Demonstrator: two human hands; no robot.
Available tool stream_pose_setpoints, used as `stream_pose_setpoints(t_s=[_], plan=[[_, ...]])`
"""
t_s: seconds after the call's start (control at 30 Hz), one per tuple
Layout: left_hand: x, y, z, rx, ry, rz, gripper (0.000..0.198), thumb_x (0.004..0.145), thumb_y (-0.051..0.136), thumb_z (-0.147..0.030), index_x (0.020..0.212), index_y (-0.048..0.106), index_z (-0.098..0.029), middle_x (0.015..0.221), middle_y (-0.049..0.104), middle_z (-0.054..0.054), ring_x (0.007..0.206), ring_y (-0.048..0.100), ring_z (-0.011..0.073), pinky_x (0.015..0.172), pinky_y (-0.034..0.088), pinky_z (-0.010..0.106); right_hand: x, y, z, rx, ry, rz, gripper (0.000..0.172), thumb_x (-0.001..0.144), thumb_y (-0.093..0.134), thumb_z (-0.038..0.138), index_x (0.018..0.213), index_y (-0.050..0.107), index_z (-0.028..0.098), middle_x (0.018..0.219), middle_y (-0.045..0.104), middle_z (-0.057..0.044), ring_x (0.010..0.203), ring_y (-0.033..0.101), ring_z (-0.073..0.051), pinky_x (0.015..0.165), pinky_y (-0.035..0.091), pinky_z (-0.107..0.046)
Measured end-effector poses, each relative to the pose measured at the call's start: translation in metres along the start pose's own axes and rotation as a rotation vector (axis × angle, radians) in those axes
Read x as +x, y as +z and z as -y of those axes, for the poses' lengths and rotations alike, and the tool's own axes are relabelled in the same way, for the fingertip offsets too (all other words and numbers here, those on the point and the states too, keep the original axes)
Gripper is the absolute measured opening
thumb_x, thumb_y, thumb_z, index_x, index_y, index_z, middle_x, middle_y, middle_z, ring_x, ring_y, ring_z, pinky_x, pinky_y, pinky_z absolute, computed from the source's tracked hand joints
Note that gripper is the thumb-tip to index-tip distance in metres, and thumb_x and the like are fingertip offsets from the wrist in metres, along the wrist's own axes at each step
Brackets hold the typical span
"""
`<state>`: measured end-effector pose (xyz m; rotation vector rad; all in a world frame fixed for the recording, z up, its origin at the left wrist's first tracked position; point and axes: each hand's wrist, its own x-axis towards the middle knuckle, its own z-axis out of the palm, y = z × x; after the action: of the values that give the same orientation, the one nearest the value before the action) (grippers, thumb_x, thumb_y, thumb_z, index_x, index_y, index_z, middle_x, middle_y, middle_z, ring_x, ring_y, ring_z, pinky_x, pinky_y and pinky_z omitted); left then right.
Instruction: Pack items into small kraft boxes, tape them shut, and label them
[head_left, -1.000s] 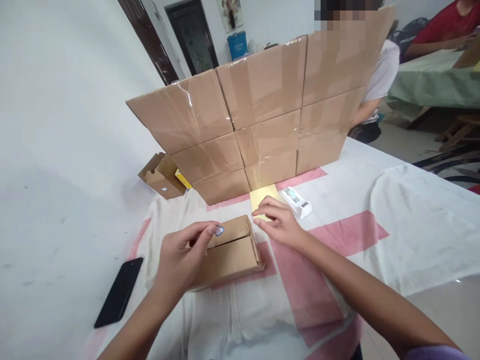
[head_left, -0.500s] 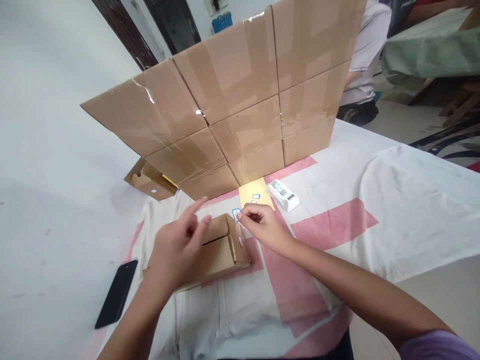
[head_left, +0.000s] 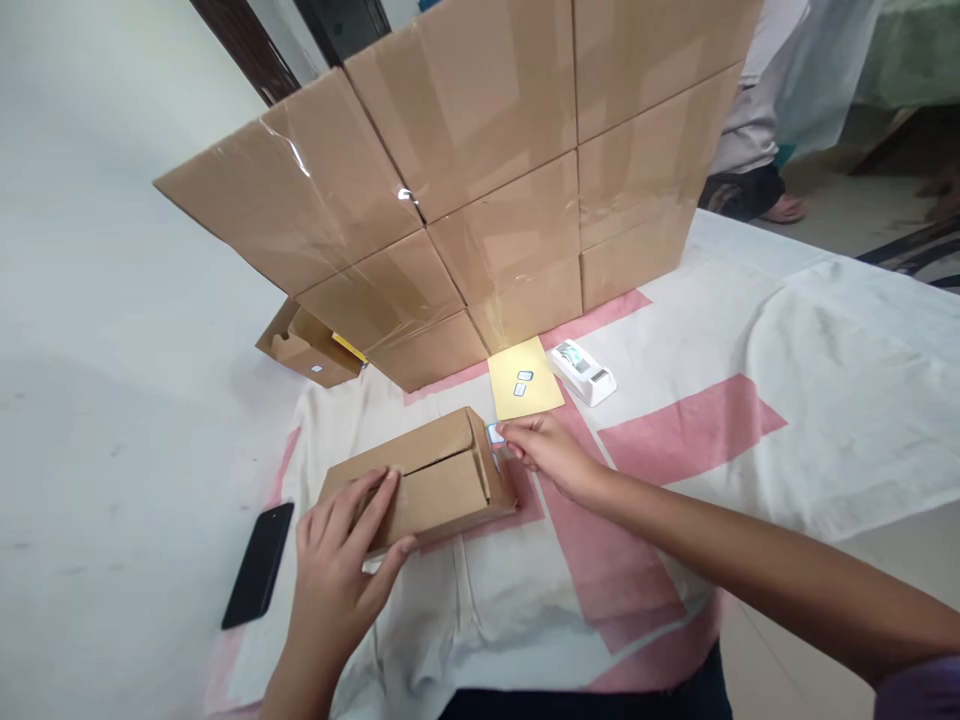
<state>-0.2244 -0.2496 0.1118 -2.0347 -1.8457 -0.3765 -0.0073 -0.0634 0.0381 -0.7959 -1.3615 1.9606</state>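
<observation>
A closed brown cardboard box point(head_left: 442, 480) lies on the cloth-covered table in front of me. My left hand point(head_left: 349, 530) rests on its top and near side, fingers spread. In my right hand point(head_left: 536, 445) a small white sticker with a blue border point(head_left: 495, 434) is pinched between thumb and fingertips, close to the box's right end. Something pale shows on that end, partly hidden by my fingers. Just beyond lies a yellow sheet point(head_left: 510, 395) carrying two more blue-edged stickers point(head_left: 520, 389).
A tall cardboard panel point(head_left: 510, 230) stands across the back. Right of the yellow sheet is a white device point(head_left: 583, 372). An open cardboard box point(head_left: 311, 350) sits at the back left, and a black phone point(head_left: 259, 565) lies at the left edge. Another person point(head_left: 750, 150) is behind the panel.
My left hand has come down from above the box onto it. My right hand has brought the sticker lower, towards the box's right end. The view has tilted down slightly.
</observation>
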Motion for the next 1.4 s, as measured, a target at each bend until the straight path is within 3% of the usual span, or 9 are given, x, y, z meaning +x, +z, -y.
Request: stream_pose_setpoints(t_s=[0.2,0.43,0.63,0.7,0.9,0.97,1.13,1.2,1.4], plan=[[-0.002,0.010,0.003,0.092,0.018,-0.040,0.070,0.093,0.056,-0.043,0.158,0.030,-0.038,0.132,0.066,0.011,0.108,0.062,0.0351,0.089,0.039,0.047,-0.011,-0.013,-0.009,-0.146,-0.006,0.103,0.047,0.082,0.067,0.050,0.051,0.049,0.019,0.049,0.036,0.007,0.049,0.029,-0.009,0.053,0.020,-0.027],[-0.004,0.011,-0.001,0.118,0.010,-0.041,0.070,0.093,0.056,-0.043,0.158,0.033,-0.035,0.131,0.066,0.012,0.106,0.062,0.0356,0.089,0.039,0.046,-0.009,-0.008,-0.014,-0.066,0.133,0.092,0.034,0.080,0.071,0.048,0.068,0.074,0.016,0.048,0.042,0.006,0.051,0.035,-0.010,0.058,0.028,-0.028],[-0.005,0.013,0.001,0.146,0.047,-0.094,0.064,0.092,0.060,-0.041,0.153,0.044,-0.028,0.128,0.067,0.014,0.104,0.062,0.0335,0.088,0.039,0.044,-0.014,-0.005,-0.009,-0.145,0.139,0.069,0.033,0.080,0.071,0.047,0.069,0.076,0.016,0.064,0.064,-0.001,0.066,0.055,-0.015,0.069,0.037,-0.030],[-0.005,0.013,0.000,0.142,0.047,-0.096,0.064,0.092,0.060,-0.040,0.152,0.045,-0.027,0.129,0.067,0.014,0.105,0.062,0.0342,0.088,0.039,0.045,-0.014,-0.004,-0.007,-0.142,0.144,0.050,0.033,0.082,0.069,0.045,0.069,0.075,0.016,0.064,0.065,-0.001,0.064,0.054,-0.014,0.068,0.036,-0.029],[-0.006,0.014,-0.002,0.144,0.034,-0.094,0.065,0.091,0.061,-0.039,0.153,0.045,-0.027,0.130,0.067,0.013,0.106,0.062,0.0346,0.090,0.040,0.046,-0.010,-0.002,-0.011,-0.122,0.208,0.049,0.032,0.087,0.067,0.040,0.068,0.073,0.015,0.046,0.044,0.006,0.048,0.033,-0.010,0.057,0.028,-0.028],[-0.006,0.015,-0.002,0.144,0.035,-0.093,0.065,0.091,0.061,-0.040,0.153,0.045,-0.027,0.129,0.067,0.013,0.105,0.062,0.0344,0.089,0.040,0.046,-0.010,-0.001,-0.012,-0.111,0.201,0.051,0.031,0.086,0.067,0.040,0.067,0.073,0.016,0.047,0.046,0.005,0.048,0.035,-0.010,0.058,0.028,-0.028],[-0.006,0.014,0.000,0.148,0.039,-0.089,0.066,0.091,0.061,-0.040,0.154,0.044,-0.027,0.129,0.067,0.014,0.105,0.062,0.0353,0.087,0.040,0.046,-0.011,0.003,-0.017,-0.106,0.141,0.002,0.029,0.083,0.067,0.037,0.062,0.071,0.016,0.067,0.068,-0.001,0.065,0.055,-0.013,0.067,0.035,-0.028],[-0.006,0.013,0.000,0.152,0.039,-0.078,0.067,0.091,0.061,-0.040,0.154,0.043,-0.026,0.130,0.067,0.014,0.104,0.062,0.0357,0.087,0.040,0.047,-0.012,0.005,-0.019,-0.105,0.123,-0.022,0.029,0.084,0.066,0.037,0.063,0.071,0.016,0.073,0.070,-0.002,0.068,0.056,-0.014,0.067,0.035,-0.027],[-0.007,0.012,0.000,0.168,0.037,-0.053,0.069,0.090,0.063,-0.038,0.155,0.041,-0.028,0.130,0.066,0.014,0.102,0.062,0.0359,0.085,0.041,0.048,-0.014,0.006,-0.019,-0.091,0.199,-0.050,0.032,0.087,0.065,0.041,0.067,0.070,0.017,0.050,0.048,0.005,0.051,0.038,-0.011,0.058,0.027,-0.028]])
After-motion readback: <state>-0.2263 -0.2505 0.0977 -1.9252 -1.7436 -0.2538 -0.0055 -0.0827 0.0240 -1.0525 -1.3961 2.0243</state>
